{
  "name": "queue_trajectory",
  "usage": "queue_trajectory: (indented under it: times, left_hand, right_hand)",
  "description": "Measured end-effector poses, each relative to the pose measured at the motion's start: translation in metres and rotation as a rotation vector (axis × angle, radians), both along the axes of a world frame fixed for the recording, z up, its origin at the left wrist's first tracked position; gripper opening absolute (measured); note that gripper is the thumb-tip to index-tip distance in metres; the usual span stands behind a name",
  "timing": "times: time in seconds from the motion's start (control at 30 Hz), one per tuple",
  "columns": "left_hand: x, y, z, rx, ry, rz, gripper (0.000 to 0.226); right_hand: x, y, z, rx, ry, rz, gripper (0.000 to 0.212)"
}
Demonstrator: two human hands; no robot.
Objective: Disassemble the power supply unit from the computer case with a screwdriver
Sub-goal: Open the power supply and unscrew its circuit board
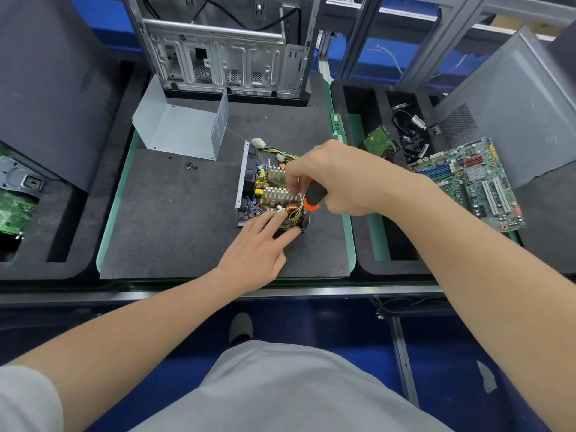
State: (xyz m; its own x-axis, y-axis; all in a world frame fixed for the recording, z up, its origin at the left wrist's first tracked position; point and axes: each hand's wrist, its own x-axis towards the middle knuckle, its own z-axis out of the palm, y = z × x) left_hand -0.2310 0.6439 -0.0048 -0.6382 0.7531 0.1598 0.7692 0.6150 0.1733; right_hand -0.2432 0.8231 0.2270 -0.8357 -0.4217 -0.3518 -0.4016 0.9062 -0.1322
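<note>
The opened power supply unit (265,185) lies on the dark mat, its circuit board, heatsinks and yellow wires exposed and its fan on the left side. My right hand (336,179) grips an orange and black screwdriver (314,196) over the unit's right part; the tip is hidden. My left hand (258,247) presses straight fingers on the unit's near edge. The unit's removed grey metal cover (184,129) stands behind to the left. The bare computer case (224,54) stands upright at the back.
Several small black screws (190,165) lie on the mat (174,213) near the cover. A motherboard (473,179), a drive (381,141) and cables (411,132) lie in the right foam tray. Dark case panels lean at left (46,88) and right (511,98).
</note>
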Motion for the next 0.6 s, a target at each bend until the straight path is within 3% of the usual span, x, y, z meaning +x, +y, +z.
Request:
queue_trajectory:
  times: [0.1,0.17,0.3,0.6]
  left_hand:
    - [0.000,0.000,0.000,0.007,0.002,-0.003,0.049]
    - [0.000,0.000,0.000,0.009,0.002,-0.004,0.049]
    - [0.001,-0.001,0.001,0.023,-0.006,0.000,0.048]
    - [0.000,-0.002,0.000,0.070,-0.007,-0.013,0.048]
  right_hand:
    - [0.001,-0.003,-0.007,0.108,0.105,-0.067,0.024]
    - [0.000,-0.004,-0.011,0.150,0.161,-0.141,0.029]
    - [0.000,-0.005,-0.010,-0.012,0.115,-0.141,0.011]
    - [0.004,0.002,-0.014,-0.126,0.180,-0.152,0.008]
